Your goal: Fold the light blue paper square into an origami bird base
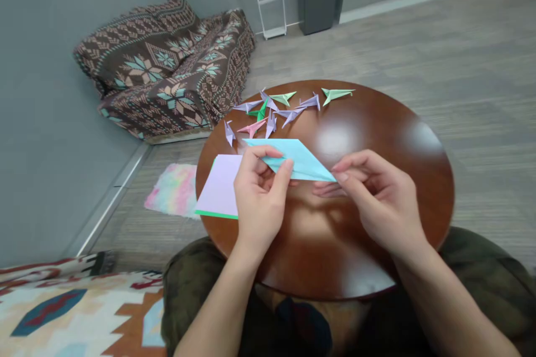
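Lightly, left hand, right hand pinching folded blue paper

Round wooden table, folded origami cranes, lilac paper sheet

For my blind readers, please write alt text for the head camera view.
The left hand and right hand hold a light blue paper over a round brown table, beside a lilac sheet. Small folded paper birds lie beyond.
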`<state>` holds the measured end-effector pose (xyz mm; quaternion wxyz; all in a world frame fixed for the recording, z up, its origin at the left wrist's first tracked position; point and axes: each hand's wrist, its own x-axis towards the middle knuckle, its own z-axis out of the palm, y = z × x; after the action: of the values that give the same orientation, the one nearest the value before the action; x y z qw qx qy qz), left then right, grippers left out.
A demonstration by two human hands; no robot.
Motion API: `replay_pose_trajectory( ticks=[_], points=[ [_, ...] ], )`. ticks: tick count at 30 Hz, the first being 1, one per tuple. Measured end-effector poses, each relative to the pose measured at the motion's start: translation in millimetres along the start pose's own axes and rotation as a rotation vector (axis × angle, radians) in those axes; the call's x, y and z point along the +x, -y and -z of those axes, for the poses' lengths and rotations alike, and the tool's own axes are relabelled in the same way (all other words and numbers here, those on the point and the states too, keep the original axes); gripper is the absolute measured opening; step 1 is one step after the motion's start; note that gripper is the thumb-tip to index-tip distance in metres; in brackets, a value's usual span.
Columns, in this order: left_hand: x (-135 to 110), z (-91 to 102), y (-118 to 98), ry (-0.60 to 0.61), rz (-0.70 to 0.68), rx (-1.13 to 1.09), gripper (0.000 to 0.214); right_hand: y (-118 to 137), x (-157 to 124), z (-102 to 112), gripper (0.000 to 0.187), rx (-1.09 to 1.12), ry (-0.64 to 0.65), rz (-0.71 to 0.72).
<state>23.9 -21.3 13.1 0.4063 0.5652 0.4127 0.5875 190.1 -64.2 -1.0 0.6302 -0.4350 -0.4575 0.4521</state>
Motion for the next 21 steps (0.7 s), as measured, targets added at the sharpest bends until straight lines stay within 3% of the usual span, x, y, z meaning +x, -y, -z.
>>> replay_pose_trajectory(
  ticks=[5,10,12,16,21],
  points=[
    [0.7,5.6,-4.7,0.158,0.082,0.005,0.032,1.6,2.1,0.8,0.022,-0.015,0.044,-0.056],
    [-1.9,-4.2,-4.4,0.083,0.142,-0.117,0.065,0.1,2.1,0.6,0.033,0.02,0.104,-0.11],
    [-2.6,-8.1,-2.0,0.11,0.2,-0.166,0.061,-0.3,1.6,0.1,0.032,-0.003,0.076,-0.09],
    [-3.2,-10.1,1.5,0.307,0.359,-0.156,0.032,-0.1,1.8,-0.3,0.025,-0.079,0.027,-0.03],
    [-4.3,-10.8,-0.3,0.294,0.365,-0.145,0.033,0.1,2.5,0.4,0.02,-0.095,0.059,-0.035]
  ],
)
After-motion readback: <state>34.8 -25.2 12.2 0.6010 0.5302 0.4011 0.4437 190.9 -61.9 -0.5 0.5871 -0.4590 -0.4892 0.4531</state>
